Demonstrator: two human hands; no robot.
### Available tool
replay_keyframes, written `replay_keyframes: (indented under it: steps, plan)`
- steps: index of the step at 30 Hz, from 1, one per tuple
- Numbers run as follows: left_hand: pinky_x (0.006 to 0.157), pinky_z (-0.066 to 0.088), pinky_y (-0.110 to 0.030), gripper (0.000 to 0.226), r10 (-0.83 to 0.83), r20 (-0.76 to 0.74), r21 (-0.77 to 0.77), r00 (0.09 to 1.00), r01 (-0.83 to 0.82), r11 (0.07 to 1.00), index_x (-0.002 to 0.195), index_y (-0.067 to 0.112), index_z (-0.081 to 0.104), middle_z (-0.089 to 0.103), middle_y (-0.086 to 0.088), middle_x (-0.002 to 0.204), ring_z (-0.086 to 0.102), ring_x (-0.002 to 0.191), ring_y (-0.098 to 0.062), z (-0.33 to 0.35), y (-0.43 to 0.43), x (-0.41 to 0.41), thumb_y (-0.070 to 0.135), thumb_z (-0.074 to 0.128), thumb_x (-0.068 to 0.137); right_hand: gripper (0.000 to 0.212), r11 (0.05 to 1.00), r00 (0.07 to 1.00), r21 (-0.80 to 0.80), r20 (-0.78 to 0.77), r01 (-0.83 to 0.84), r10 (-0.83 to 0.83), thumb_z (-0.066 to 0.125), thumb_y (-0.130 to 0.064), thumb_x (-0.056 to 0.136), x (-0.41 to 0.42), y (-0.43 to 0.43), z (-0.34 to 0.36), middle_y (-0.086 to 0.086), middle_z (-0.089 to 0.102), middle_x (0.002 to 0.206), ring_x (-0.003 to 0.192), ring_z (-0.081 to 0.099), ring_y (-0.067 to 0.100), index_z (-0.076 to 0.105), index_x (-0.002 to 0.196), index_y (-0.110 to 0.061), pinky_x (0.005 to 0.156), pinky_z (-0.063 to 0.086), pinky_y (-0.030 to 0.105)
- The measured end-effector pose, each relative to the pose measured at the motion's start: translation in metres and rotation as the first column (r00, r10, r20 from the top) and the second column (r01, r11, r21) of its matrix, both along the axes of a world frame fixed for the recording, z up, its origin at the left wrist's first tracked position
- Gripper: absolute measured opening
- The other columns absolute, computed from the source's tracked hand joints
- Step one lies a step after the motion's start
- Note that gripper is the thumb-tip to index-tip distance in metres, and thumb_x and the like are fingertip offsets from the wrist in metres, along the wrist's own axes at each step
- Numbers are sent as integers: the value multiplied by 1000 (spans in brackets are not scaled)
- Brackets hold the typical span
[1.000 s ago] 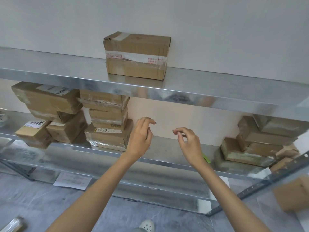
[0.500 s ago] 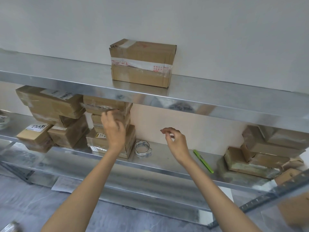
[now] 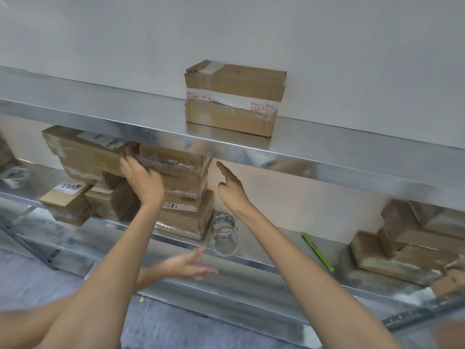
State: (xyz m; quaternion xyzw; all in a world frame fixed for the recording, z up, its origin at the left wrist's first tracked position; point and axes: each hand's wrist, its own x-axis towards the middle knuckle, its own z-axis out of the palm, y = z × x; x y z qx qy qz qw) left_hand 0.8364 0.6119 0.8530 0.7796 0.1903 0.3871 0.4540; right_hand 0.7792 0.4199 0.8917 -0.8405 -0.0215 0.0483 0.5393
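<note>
Top box of a three-high stack on the middle shelf, close under the upper shelf. L. hand: fingers straight, laid flat on the box's left end. R. hand: spread, palm facing the right end, not yet touching. Hands approx. opposite, prob. to clamp the box betw. palms & slide it out, as headroom is scant. Box lies flat; long axis left–right, along the shelf edge.
</note>
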Motion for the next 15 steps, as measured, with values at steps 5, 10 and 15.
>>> replay_keyframes:
  steps: [5, 10, 15]
  plan:
    - [113, 30, -41, 72, -60, 2, -30, 998, 60, 998, 142, 11, 39, 42, -16, 139, 38, 131, -33, 4, 8, 13, -16, 37, 75, 70, 999, 997, -28, -68, -41, 39, 31, 10, 87, 6, 13, 21, 5, 29, 154, 141, 28, 24, 24, 149, -20, 97, 29, 18]
    - [109, 34, -39, 57, -98, 4, -29, 995, 98, 995, 131, 2, 51, 51, -17, 131, 46, 124, -33, 8, 4, 15, -16, 38, 78, 49, 995, 994, -80, -105, -53, 45, 35, 15, 81, 6, 25, 37, 26, 46, 136, 127, 40, 38, 41, 129, 12, 103, 35, 41]
    - [111, 29, -30, 53, -59, -12, -17, 998, 59, 998, 133, 0, 44, 37, -18, 140, 41, 127, -33, 13, 5, 15, -14, 43, 82, 51, 999, 993, -49, -121, -2, -4, 36, 11, 83, 7, 29, 33, 22, 47, 136, 125, 43, 36, 43, 132, 0, 103, 37, 42]
